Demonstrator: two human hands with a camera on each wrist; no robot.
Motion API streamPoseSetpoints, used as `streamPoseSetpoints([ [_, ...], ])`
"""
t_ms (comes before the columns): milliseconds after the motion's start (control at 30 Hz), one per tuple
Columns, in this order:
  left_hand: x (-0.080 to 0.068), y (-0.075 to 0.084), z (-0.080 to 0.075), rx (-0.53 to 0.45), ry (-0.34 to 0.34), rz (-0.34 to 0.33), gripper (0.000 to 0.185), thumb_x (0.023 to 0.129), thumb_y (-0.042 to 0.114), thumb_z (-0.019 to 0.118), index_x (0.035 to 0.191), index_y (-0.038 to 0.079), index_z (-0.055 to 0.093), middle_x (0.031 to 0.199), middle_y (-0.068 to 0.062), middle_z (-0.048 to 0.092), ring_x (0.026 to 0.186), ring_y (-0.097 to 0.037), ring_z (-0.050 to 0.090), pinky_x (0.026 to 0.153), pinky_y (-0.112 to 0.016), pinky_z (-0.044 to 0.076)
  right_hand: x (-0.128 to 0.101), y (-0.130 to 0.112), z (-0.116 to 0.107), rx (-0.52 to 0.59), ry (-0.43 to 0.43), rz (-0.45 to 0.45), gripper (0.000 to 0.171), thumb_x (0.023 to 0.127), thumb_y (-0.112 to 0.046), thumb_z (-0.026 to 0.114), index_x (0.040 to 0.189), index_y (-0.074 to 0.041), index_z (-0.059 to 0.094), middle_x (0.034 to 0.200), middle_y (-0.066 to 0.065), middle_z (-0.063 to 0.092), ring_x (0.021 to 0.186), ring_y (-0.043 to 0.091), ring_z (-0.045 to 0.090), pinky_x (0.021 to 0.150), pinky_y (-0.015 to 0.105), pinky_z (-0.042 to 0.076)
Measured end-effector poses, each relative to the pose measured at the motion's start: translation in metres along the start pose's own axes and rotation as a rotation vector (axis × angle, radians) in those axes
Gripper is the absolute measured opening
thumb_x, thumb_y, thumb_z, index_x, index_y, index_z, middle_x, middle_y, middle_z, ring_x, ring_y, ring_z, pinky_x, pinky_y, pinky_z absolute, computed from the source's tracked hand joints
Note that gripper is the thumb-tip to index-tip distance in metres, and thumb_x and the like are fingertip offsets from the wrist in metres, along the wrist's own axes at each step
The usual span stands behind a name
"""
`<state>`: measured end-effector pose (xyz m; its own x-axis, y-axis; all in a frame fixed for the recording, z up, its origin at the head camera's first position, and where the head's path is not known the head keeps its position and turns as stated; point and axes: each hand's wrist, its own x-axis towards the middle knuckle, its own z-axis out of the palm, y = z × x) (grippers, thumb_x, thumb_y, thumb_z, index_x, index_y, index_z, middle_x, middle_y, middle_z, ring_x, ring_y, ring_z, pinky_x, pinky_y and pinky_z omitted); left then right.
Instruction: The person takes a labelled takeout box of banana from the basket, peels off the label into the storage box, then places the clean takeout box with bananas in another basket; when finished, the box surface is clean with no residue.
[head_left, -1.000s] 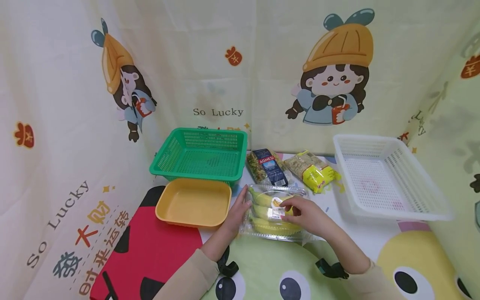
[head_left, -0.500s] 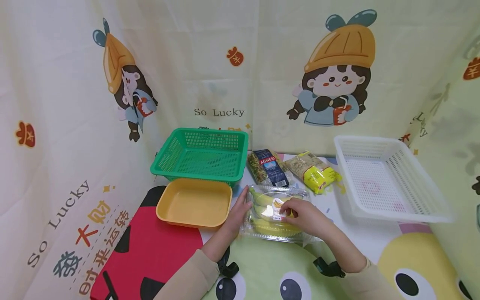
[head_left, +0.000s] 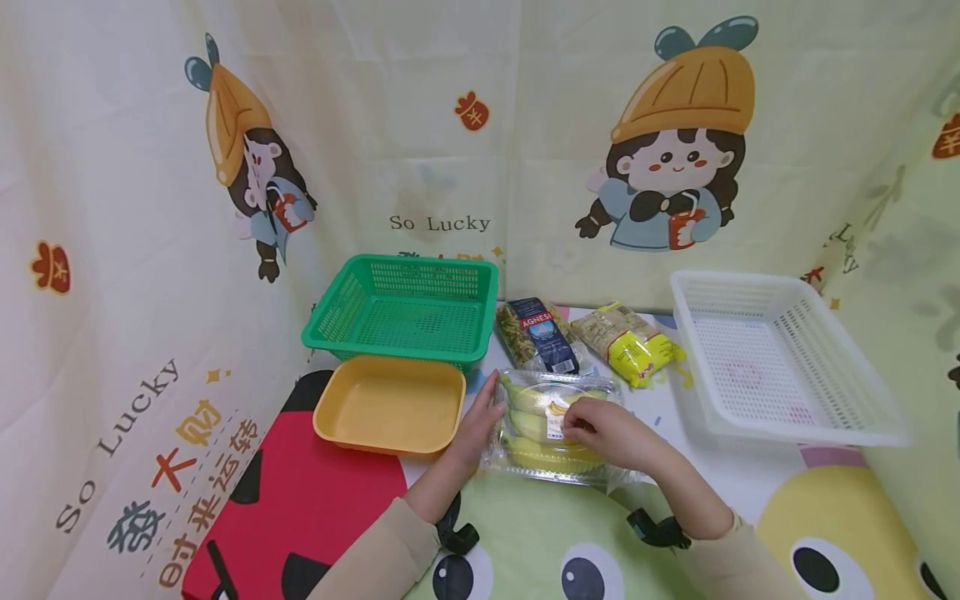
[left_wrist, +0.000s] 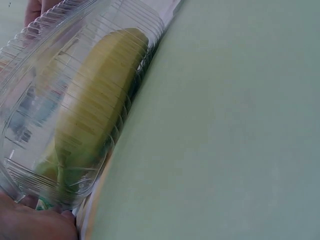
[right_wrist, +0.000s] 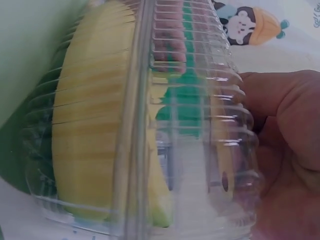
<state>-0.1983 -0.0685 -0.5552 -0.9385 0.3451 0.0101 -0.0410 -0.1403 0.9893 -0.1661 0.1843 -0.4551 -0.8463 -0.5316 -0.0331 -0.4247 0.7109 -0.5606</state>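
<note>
A clear plastic clamshell box of bananas (head_left: 534, 454) lies on the printed table cover in front of me. My left hand (head_left: 487, 408) rests with straight fingers against the box's left side. My right hand (head_left: 583, 427) lies on top of the lid with fingers curled over it near the white label. In the left wrist view the banana box (left_wrist: 75, 110) fills the left side, and a bit of the left hand (left_wrist: 30, 222) touches its near end. The right wrist view shows the right hand (right_wrist: 285, 130) wrapped round the ribbed banana box (right_wrist: 125, 125).
A green basket (head_left: 390, 343) stands at the back left with a yellow tray (head_left: 386, 446) in front of it. A white basket (head_left: 787, 433) sits at the right. A dark pasta pack (head_left: 538, 335) and a yellow-labelled bag (head_left: 628, 343) lie behind the box. Cartoon curtains wall in the table.
My right hand has slid a little to the left across the lid, toward the label. The left hand and the box have stayed almost still.
</note>
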Motion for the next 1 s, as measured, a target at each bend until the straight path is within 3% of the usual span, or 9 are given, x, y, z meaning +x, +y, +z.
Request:
streamPoseSetpoints([
  [533,0.002,0.0,-0.001,-0.018,-0.002,-0.007,0.066,0.104,0.026,0.043,0.16,0.022,0.01,0.168,0.0,0.005,0.155,-0.02,0.0,0.126,-0.045,0.004,0.006,0.007,-0.002,0.116,0.033,0.055,0.009,0.101,-0.018,0.056,0.093,-0.015,0.058,0.077,-0.004,0.052,0.068,0.011,0.045,0.062,0.026,0.04],
  [700,0.002,0.0,-0.001,-0.025,-0.009,-0.009,0.066,0.104,0.022,0.041,0.161,0.019,0.008,0.168,-0.003,0.002,0.155,-0.023,-0.003,0.125,-0.048,0.003,0.007,0.01,-0.002,0.155,0.03,0.095,0.009,0.1,-0.024,0.057,0.094,-0.018,0.06,0.075,-0.003,0.052,0.065,0.011,0.045,0.059,0.027,0.04],
  [867,0.002,-0.001,-0.001,-0.017,-0.006,-0.005,0.067,0.103,0.025,0.043,0.161,0.021,0.009,0.168,-0.001,0.003,0.155,-0.022,-0.002,0.126,-0.047,0.004,0.006,0.012,-0.003,0.177,0.015,0.08,0.014,0.1,-0.036,0.057,0.102,-0.024,0.065,0.089,-0.001,0.063,0.074,0.012,0.051,0.066,0.028,0.044],
  [1000,0.002,-0.002,-0.001,-0.011,0.001,-0.008,0.067,0.103,0.029,0.045,0.16,0.023,0.011,0.168,0.001,0.005,0.155,-0.019,-0.001,0.126,-0.045,0.005,0.005,0.013,-0.003,0.176,-0.001,0.046,0.022,0.094,-0.04,0.065,0.108,-0.023,0.065,0.086,-0.002,0.058,0.074,0.011,0.049,0.066,0.027,0.044],
])
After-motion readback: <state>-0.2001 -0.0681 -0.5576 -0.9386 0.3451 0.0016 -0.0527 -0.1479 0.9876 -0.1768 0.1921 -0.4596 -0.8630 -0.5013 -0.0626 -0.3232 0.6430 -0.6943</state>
